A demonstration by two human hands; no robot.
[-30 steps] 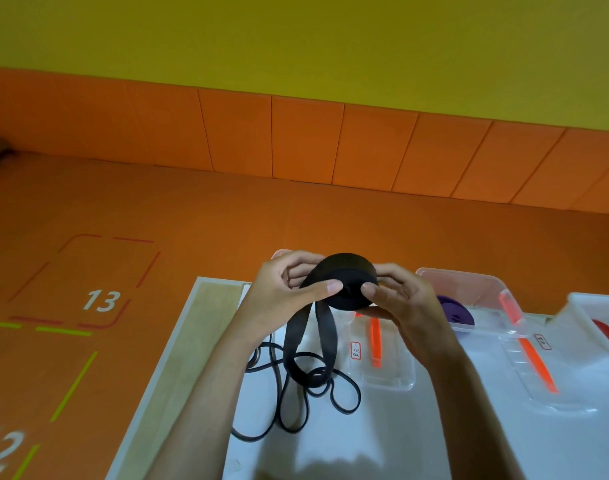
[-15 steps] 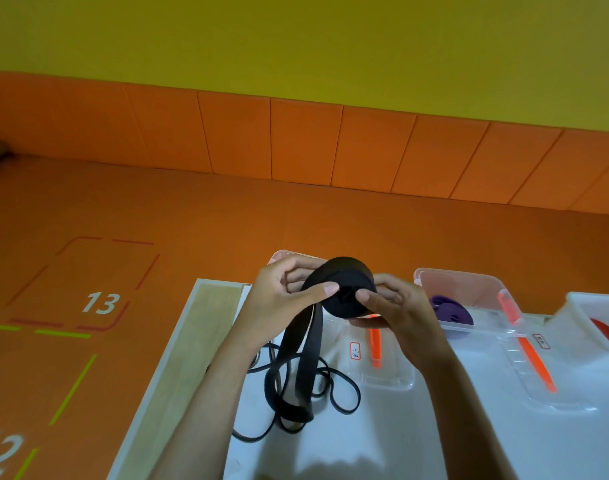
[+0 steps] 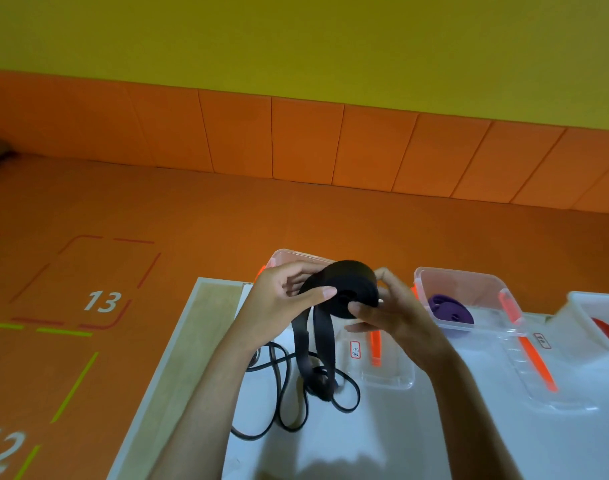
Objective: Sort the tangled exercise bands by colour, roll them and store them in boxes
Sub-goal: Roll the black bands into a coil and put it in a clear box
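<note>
Above the counter (image 3: 403,445), left hand (image 3: 278,308) and right hand (image 3: 400,322) both pinch the black roll (image 3: 351,282). Its tail (image 3: 322,341) hangs down.

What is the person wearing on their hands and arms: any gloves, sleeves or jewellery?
Nothing shows. The left hand and right hand are ungloved, with no rings seen. The left forearm and right forearm are bare to the frame's edge: no sleeve, watch or bracelet.
</note>
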